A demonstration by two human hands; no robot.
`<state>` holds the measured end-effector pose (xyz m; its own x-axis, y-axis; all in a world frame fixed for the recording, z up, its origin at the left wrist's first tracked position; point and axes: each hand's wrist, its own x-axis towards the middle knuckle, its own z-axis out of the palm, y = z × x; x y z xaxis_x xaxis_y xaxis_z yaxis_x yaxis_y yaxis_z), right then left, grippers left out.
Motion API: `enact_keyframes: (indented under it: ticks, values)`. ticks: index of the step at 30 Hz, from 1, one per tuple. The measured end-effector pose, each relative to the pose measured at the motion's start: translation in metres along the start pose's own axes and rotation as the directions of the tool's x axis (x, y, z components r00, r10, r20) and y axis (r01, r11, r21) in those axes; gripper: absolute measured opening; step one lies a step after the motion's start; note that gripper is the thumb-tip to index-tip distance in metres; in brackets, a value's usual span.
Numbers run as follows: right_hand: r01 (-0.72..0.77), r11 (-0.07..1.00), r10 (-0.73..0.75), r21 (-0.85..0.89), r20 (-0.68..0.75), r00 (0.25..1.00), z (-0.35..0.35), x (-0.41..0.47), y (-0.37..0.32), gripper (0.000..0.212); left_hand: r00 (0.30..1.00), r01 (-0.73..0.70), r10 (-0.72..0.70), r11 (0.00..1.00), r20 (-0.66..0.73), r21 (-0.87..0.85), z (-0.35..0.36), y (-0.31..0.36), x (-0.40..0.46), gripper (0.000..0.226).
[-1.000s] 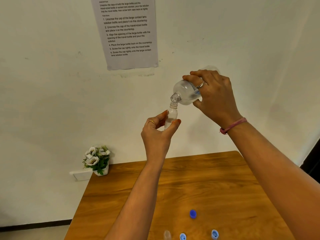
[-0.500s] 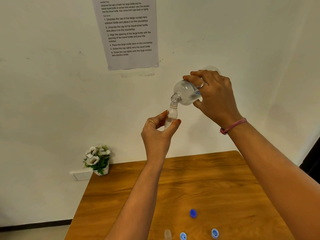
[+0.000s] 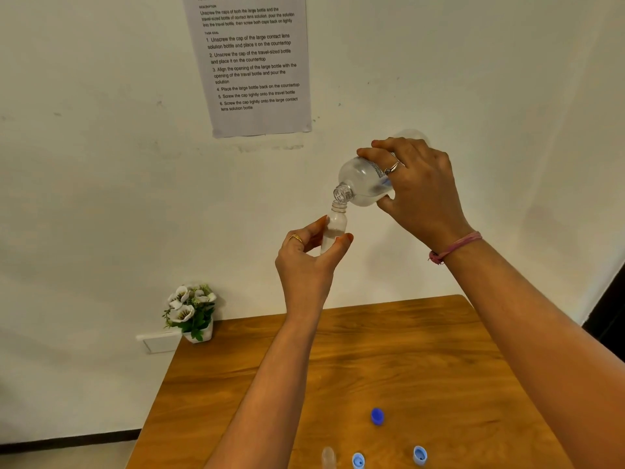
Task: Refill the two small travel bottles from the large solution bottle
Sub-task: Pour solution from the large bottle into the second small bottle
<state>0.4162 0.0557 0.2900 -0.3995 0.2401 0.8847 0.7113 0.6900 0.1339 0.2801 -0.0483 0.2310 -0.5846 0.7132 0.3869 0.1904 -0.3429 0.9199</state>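
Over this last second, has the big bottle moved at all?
No. The large bottle stays tilted, below and right of the wall notice.

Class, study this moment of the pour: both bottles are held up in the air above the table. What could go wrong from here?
1. The tilted large clear solution bottle meets the small clear travel bottle only at two narrow necks, so a slight wobble could spill liquid onto the wooden table.
2. The left hand pinches the small bottle with fingertips only; it might slip.
3. The right hand may overfill, since the small bottle holds little.
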Motion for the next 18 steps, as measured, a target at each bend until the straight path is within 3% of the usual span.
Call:
enact_keyframes:
  ticks: [18]
  values:
    - [-0.006,1.0,0.006,-0.009,-0.002,1.0,0.0005,-0.0003,-0.0038,0.059,1.0,-0.007,0.007,1.0,0.004,-0.012,-0.0038,-0.0012,0.0004,0.041]
